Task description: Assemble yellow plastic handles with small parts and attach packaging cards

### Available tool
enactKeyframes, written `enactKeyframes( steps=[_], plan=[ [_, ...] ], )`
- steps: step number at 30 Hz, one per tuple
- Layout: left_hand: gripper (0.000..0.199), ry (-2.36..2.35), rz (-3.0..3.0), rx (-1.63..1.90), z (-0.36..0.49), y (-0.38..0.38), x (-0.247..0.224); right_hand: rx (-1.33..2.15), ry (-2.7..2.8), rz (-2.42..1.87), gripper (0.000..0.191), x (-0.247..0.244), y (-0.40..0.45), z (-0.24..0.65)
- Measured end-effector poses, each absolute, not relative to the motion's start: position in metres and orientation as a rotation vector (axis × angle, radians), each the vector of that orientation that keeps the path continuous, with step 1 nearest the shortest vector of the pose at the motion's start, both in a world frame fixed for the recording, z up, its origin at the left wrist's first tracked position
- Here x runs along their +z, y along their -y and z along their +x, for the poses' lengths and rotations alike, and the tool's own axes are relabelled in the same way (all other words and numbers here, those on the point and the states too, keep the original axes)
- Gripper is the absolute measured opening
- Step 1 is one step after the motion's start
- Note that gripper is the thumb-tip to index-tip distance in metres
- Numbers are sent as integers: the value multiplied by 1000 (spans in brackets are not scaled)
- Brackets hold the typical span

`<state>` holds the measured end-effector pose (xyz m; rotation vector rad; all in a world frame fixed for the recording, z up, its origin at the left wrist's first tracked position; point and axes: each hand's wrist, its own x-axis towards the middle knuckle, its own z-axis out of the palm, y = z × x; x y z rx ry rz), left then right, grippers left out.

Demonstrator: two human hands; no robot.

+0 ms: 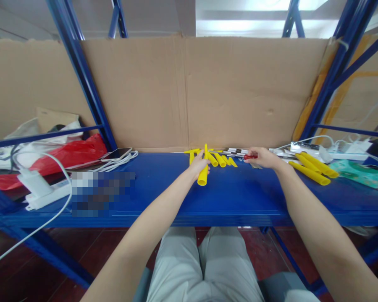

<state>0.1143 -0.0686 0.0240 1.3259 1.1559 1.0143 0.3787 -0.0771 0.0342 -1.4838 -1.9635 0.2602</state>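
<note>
Beyond your fingers stands a brown cardboard panel (189, 92), with a blue tabletop (239, 197) spreading beneath them. Well to the right of your right fingers lies a group of yellow tubes (310, 173). Your left hand (199, 165) has its fingers curled around a yellow pipe (203, 176), whose hollow end faces you. Between both sets of fingers lie shorter yellow pieces (219, 159). Your right hand (262, 158) has its fingers pinched on a small red object (249, 157).
</note>
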Motion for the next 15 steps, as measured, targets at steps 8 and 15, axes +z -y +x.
enactKeyframes(
  steps=[8,15],
  plan=[
    [75,-1166,1305,1008,113,75,25,506,2017,-1485,47,35,84,377],
    [76,-1162,1329,969,112,73,23,388,1925,-1539,43,31,78,381]
  ],
)
